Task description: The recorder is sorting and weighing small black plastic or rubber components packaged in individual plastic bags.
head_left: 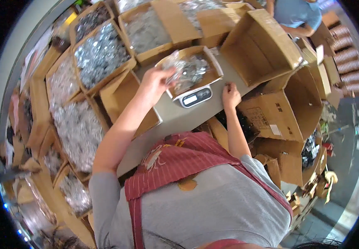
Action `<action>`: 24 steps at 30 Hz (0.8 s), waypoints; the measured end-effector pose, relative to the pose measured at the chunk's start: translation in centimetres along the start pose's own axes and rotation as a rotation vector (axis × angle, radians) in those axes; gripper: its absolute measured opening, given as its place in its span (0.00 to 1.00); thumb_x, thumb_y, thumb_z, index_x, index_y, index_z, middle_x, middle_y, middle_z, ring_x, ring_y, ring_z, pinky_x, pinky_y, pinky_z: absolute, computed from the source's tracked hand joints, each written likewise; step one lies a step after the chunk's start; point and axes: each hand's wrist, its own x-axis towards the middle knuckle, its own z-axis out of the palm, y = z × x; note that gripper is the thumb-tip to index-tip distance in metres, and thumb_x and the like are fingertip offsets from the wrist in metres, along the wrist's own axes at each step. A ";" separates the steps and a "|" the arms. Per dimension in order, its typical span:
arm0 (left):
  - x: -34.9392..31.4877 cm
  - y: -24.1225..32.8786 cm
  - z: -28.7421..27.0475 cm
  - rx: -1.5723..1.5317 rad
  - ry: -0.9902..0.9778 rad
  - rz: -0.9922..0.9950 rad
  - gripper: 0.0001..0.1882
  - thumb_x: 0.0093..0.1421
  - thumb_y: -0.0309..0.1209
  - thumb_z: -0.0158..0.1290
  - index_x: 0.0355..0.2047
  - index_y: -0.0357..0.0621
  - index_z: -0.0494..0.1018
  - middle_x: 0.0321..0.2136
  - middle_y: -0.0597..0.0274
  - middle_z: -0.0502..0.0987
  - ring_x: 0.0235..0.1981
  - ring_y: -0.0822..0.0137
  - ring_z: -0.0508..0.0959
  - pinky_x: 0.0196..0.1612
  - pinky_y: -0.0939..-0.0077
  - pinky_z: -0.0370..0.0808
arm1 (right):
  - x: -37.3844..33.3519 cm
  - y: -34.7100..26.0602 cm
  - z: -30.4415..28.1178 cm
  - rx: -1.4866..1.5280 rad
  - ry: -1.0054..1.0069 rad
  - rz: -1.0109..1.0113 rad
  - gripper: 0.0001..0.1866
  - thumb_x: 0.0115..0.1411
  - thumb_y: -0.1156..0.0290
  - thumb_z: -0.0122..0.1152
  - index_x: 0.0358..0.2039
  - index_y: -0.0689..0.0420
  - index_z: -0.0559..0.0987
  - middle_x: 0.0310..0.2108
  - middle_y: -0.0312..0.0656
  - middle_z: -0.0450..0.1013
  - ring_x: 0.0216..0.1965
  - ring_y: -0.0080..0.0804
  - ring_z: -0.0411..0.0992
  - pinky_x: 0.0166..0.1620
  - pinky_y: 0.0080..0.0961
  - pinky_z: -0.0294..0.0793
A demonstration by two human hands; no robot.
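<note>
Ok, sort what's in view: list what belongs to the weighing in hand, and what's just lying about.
In hand:
left hand holding a clear bag of small metal parts
shallow cardboard tray
digital scale
right hand, resting on the grey table

Lying about:
big empty carton
boxes of bagged parts

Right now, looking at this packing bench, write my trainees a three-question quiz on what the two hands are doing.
1. True or false: the left hand holds a clear bag of small metal parts.
2. What does the small cardboard tray sit on?
3. The right hand rests on: A) the grey tabletop B) a box C) the bag.

Key: 1 true. 2 the digital scale. 3 A.
</note>
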 end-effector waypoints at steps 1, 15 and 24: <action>0.9 0.4 0.9 0.063 0.007 0.022 0.15 0.58 0.29 0.53 0.44 0.35 0.71 0.39 0.58 0.78 0.38 0.70 0.76 0.36 0.80 0.71 | 0.1 0.3 -0.1 0.026 0.016 0.011 0.07 0.55 0.64 0.56 0.33 0.49 0.77 0.26 0.44 0.77 0.28 0.48 0.75 0.32 0.42 0.74; -18.4 5.7 -16.9 0.478 0.808 0.391 0.12 0.62 0.32 0.50 0.43 0.42 0.76 0.41 0.63 0.79 0.42 0.70 0.78 0.44 0.75 0.72 | -0.9 -0.3 0.1 0.049 -0.064 0.031 0.16 0.55 0.61 0.57 0.41 0.53 0.81 0.35 0.44 0.79 0.35 0.43 0.77 0.39 0.38 0.75; -38.0 4.4 -28.6 0.191 1.289 0.640 0.12 0.59 0.23 0.46 0.42 0.35 0.75 0.35 0.58 0.80 0.35 0.67 0.80 0.38 0.71 0.76 | 0.9 2.2 1.0 -0.279 -0.133 0.007 0.19 0.60 0.57 0.51 0.48 0.51 0.76 0.43 0.46 0.76 0.42 0.48 0.74 0.43 0.43 0.72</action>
